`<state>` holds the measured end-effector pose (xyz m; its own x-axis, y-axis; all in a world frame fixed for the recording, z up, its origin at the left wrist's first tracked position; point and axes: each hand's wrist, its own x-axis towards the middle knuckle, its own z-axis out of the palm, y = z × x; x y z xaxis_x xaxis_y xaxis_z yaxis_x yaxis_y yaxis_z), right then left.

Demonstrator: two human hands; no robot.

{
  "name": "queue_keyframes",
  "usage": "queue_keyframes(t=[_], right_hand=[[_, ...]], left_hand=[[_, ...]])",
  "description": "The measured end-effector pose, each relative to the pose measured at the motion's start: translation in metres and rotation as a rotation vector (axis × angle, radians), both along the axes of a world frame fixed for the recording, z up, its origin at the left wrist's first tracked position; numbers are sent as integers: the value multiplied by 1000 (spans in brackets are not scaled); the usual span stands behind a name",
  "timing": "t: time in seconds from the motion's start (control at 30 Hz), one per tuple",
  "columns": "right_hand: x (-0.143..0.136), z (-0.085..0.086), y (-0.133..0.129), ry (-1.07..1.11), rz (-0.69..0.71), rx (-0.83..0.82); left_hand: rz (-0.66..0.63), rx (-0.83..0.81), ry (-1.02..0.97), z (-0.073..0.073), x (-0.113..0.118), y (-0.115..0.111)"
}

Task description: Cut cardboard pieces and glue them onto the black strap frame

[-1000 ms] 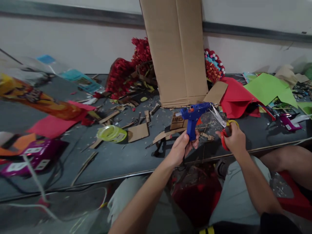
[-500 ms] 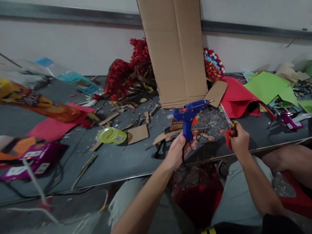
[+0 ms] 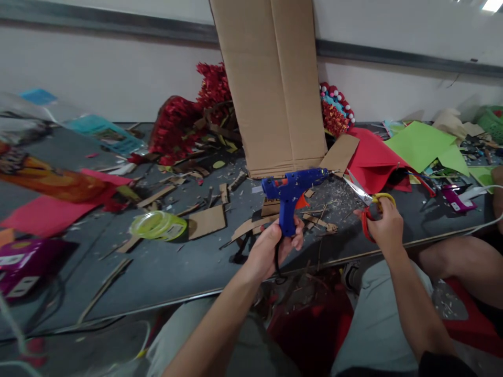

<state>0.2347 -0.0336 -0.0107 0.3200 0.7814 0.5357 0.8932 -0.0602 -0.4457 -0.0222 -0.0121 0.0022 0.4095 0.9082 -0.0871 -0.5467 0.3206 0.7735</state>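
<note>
My left hand (image 3: 271,243) is wrapped round the handle of a blue hot glue gun (image 3: 290,196), whose nozzle points right and whose cord hangs below. In my right hand (image 3: 385,228) is a pair of scissors (image 3: 367,201) with one red and one yellow handle loop. Their blades point up and left, close to the glue gun's nozzle. A small cardboard piece (image 3: 341,154) and red sheets (image 3: 369,159) lie just behind the blades. Beneath the glue gun are cardboard strips (image 3: 245,228) and scraps on the grey table (image 3: 176,272).
A tall cardboard panel (image 3: 271,89) leans against the wall. Left of the glue gun stand a yellow-green tub (image 3: 157,226) and a purple power strip (image 3: 29,267). Red tufted decorations (image 3: 176,125) are at the back, green sheets (image 3: 424,146) at the right. Another person's knee (image 3: 459,256) is at right.
The view has turned to the right, so most things sit further left. The scissors have turned a little, showing more of the yellow loop. Both hands keep their hold.
</note>
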Motion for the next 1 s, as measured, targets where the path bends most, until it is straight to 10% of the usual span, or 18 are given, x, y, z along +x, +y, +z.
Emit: queue_keyframes(t=[0.13,0.3,1.0], right_hand=[[5,5,1,330,55,-78],[-10,-2,2,986,455,-353],[-46,-14,-2,1004,554,-403]], left_hand=[[9,-33,-26,0,0,0],[-28,-83,-96,0,3,-3],[-38,-76,-88,-6,11,-11]])
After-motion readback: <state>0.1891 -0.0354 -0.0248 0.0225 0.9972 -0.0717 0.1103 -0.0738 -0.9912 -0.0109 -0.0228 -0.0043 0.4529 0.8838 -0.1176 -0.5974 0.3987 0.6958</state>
